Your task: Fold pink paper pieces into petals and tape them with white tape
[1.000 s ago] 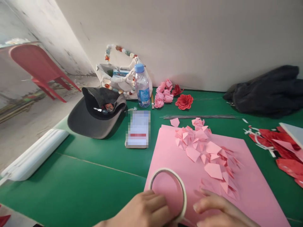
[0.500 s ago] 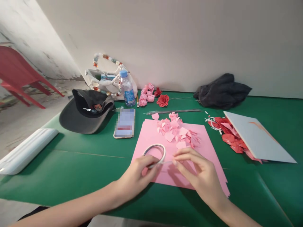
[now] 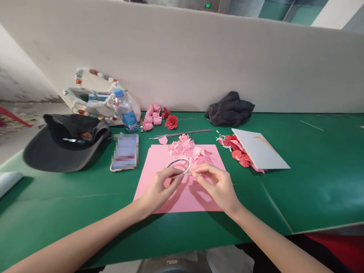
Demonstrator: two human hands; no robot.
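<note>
My left hand [image 3: 163,187] grips a roll of white tape [image 3: 186,163] between thumb and fingers, the ring standing up above the hand. Close beside it, my right hand [image 3: 217,184] pinches the loose end of the tape, with thumb and fingertips together. Only a short bit of tape shows between the hands. Both are over a stack of pink paper sheets [image 3: 182,201]. Just beyond the roll lies a heap of cut pink paper petals [image 3: 182,146], on the far part of the sheets.
Behind are thin wires [image 3: 184,133], pink paper roses [image 3: 152,116] and a red paper rose [image 3: 171,122]. At left are a phone [image 3: 124,151], a cap [image 3: 65,144], a bottle [image 3: 126,112] and a beaded bag [image 3: 98,96]. At right, a white board [image 3: 260,149] covers red petals [image 3: 240,155]; a dark cloth [image 3: 230,110] lies behind.
The view has shifted right and tilted up, so things appear further left. My hands have come closer together, and the stretch of tape between them looks shorter.
</note>
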